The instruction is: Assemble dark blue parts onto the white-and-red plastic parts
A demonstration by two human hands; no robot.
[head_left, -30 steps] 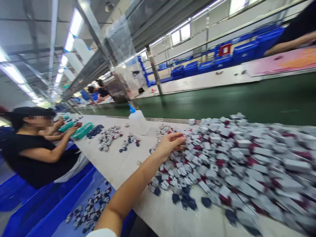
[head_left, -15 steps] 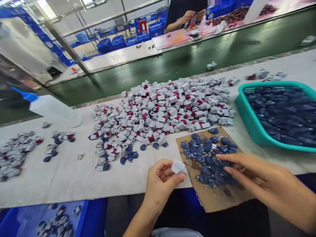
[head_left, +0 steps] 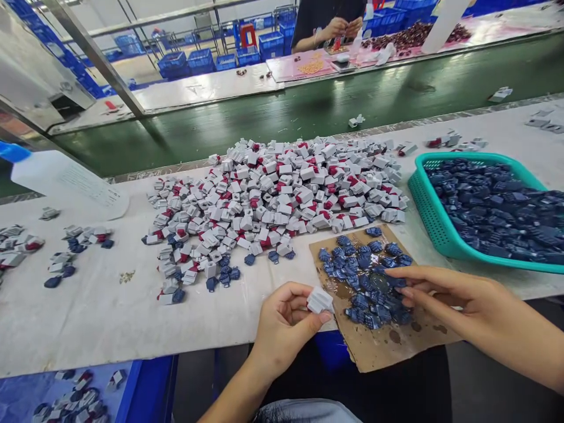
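Right hand point(head_left: 467, 299) had slid slightly further over the dark blue plastic parts point(head_left: 370, 288) since the earlier frame, while left hand point(head_left: 282, 329) kept hold of the same grey-white plastic part point(head_left: 319, 300). Left thumb and fingers were curled shut around that part, pinching it at the fingertips, its long axis roughly level. It sat just over the left edge of the brown cardboard sheet point(head_left: 423, 339). Right fingers were stretched out and slightly apart, pointing left, with the tips at the blue parts; no clear grip showed. The blue pile lay straight ahead of those fingertips, between both hands, with the right hand nearer. Beyond it stood a teal plastic basket point(head_left: 440, 229) full of similar blue parts. A large heap of grey-white parts with red point(head_left: 273, 200) covered the white bench top point(head_left: 74, 317), near a white squeeze bottle point(head_left: 57, 176). A co-worker point(head_left: 326, 23) worked across the green conveyor belt point(head_left: 308, 111).
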